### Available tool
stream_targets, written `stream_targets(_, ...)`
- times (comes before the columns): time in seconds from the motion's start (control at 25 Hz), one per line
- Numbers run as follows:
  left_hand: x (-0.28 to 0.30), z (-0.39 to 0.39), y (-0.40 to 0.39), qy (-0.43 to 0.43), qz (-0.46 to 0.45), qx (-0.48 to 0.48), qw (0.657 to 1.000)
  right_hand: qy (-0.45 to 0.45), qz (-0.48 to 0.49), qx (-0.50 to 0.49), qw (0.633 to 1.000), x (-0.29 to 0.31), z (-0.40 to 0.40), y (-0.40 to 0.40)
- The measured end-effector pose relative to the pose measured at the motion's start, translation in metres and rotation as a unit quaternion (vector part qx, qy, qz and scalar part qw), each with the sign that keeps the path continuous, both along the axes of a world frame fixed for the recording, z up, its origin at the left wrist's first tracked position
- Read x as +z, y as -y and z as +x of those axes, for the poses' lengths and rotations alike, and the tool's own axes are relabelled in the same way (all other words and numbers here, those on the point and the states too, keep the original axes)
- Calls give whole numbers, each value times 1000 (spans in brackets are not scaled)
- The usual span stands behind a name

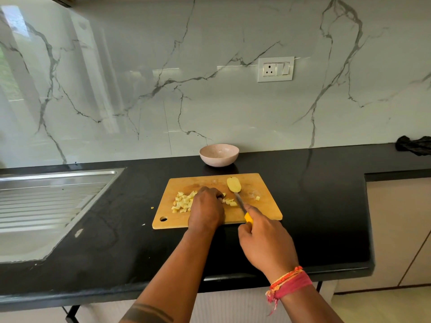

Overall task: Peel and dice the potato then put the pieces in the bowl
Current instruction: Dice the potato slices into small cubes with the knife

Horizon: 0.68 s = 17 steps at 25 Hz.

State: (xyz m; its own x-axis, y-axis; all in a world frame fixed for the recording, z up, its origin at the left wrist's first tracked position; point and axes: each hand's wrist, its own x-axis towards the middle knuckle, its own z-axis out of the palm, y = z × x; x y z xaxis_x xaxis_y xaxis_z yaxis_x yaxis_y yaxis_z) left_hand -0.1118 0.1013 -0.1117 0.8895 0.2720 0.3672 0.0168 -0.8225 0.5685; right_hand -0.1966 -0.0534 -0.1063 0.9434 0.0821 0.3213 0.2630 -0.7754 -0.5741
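A wooden cutting board (263, 210) lies on the black counter. A pile of diced potato pieces (183, 202) sits on its left part, and a peeled potato half (234, 184) lies near its far edge. My left hand (206, 209) rests curled over potato pieces (229, 202) in the middle of the board. My right hand (265, 241) grips a yellow-handled knife (242, 207), its blade pointing toward the potato half. A pale pink bowl (219, 155) stands behind the board, with nothing visible in it.
A steel sink drainboard (46, 201) is set into the counter at the left. A dark cloth (414, 145) lies at the back right. One potato cube (257, 198) sits alone on the board's right side, and small scraps (152, 207) lie on the counter left of it.
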Motion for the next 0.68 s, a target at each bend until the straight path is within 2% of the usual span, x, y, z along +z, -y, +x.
stream_targets(0.12,4,-3,-5,28,-27,4,999,-7,-36,-23,999,1,1,-10)
stream_targets(0.32,12,0,-20,50,-48,21,997,6,-72,20,997,-1,0,-44)
stream_targets(0.48,14,3,-27,60,-31,30,997,19,-63,69,995,2,6,-61)
stream_targets(0.56,15,6,-30,56,-27,34,997,16,-37,62,997,5,12,-56)
stream_targets(0.68,18,12,-24,9,53,-5,999,-17,-1,22,1000,6,29,-31)
